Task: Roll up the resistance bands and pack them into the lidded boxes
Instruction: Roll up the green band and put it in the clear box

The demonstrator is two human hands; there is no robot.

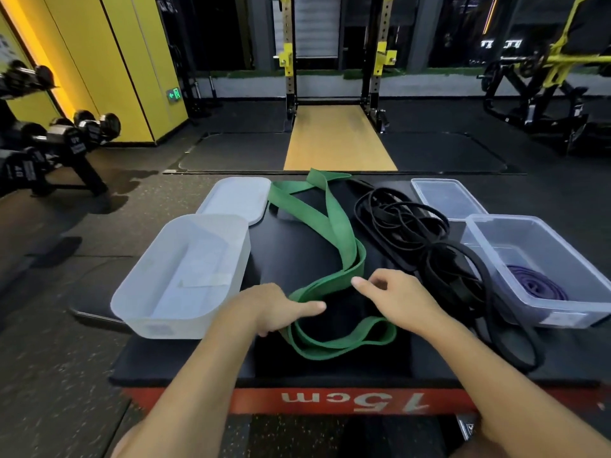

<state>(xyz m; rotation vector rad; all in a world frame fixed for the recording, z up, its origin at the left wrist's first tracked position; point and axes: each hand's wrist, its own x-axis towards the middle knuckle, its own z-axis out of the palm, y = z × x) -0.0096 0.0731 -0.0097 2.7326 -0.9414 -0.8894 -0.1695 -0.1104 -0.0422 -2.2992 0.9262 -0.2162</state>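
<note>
A green band (337, 223) is spread unrolled across the middle of a black padded platform (198, 368), running from the far edge down to a loose double loop at the near edge. The left hand (274, 309) is laid on the left side of that loop. Its forefinger is stretched out across the band and its other fingers are folded under the palm; whether the band is grasped by them cannot be told. The right hand (396, 297) is held over the right side of the loop with its fingers loosely bent and released. One fingertip is set against the band where it bends, and nothing is seen to be gripped.

A tangle of thin black bands (406, 219) is piled just to the right of the green one, with one loop trailing to the near right edge. A white box (132, 299) is placed at the left, uncovered, and its white lid (238, 196) is laid flat behind it. A clear box (489, 246) is placed at the right, and a rolled purple band (535, 285) is seen inside it. Its clear lid (446, 196) is laid behind it. A dumbbell rack (59, 140) is seen on the floor at the left.
</note>
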